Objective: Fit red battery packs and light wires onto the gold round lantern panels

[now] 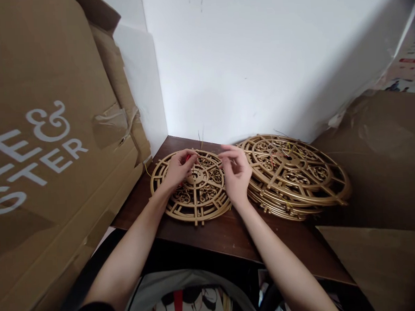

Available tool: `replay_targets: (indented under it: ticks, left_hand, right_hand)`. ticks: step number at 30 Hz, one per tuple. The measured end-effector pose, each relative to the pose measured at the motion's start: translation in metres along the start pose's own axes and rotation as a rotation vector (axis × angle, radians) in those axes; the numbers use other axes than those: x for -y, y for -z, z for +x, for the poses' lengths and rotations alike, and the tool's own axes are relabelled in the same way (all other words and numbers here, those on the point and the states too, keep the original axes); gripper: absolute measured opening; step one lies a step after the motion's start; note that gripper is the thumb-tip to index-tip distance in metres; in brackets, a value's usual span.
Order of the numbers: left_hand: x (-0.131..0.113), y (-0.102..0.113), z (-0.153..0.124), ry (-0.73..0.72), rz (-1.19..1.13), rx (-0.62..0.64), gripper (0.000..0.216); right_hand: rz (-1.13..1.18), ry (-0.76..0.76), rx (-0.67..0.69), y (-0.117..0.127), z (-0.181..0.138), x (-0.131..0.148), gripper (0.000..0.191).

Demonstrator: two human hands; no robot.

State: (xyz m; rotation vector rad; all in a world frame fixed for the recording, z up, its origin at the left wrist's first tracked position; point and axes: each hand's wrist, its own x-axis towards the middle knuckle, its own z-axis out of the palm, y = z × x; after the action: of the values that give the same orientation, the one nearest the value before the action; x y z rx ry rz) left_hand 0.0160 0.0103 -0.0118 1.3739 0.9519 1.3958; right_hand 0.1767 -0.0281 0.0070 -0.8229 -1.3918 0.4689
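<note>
A round gold openwork clock frame with scroll patterns lies flat on the dark wooden table. Over its upper left part, my left hand is closed in a pinch on a thin red wire; the fingers hide most of it. Above the right edge of the frame, my right hand has curved, parted fingers, and I see nothing between them. Thin loose wires stick up behind the frame.
To the right is a stack of similar gold frames, with thin coloured wires on top. A large cardboard box borders the left side, and another box the right. A white wall closes off the back of the wooden table.
</note>
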Motion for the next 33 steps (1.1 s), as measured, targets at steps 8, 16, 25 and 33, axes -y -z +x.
replay_targets:
  ticks: [8, 16, 25, 33]
  left_hand:
    - [0.006, 0.006, 0.006, -0.209, 0.353, -0.191, 0.021]
    - [0.009, 0.004, 0.005, -0.226, 0.437, -0.139, 0.021]
    - [0.0, 0.004, 0.004, 0.039, -0.034, -0.149, 0.027]
    - [0.003, 0.01, 0.007, 0.101, -0.182, -0.207, 0.023]
  right_hand:
    - [-0.56, 0.105, 0.506, -0.025, -0.024, -0.022, 0.027]
    - [-0.773, 0.006, 0.609, -0.03, -0.031, -0.021, 0.031]
    - [-0.597, -0.047, 0.605, -0.03, -0.032, -0.028, 0.013]
    - [-0.382, -0.063, 0.497, -0.028, -0.026, -0.026, 0.007]
